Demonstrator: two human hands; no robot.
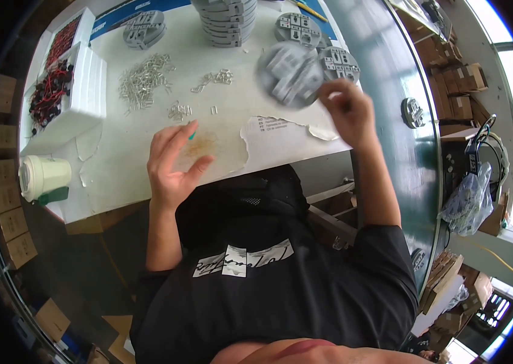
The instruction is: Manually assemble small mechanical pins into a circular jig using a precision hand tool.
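Observation:
My right hand (350,112) is closed at the right edge of a grey round plastic disc (290,76) with raised blocks and slots. The disc is tilted and smeared by motion above the table. Over the table's front edge, my left hand (171,161) has its fingers stretched out and its thumb apart. A small teal bit (192,134) shows at its fingertips; I cannot make out what it is. Beyond that hand lie a few small U-shaped metal clips (180,111), a single clip (214,110) and a larger pile of clips (145,79).
Similar discs (299,29) lie at the back right, near a tall stack of discs (226,21). White foam boxes (89,91) with red and black wired parts stand left, above a lidded cup (47,176). Torn paper (280,142) covers the front edge. A green surface (399,133) runs along the right.

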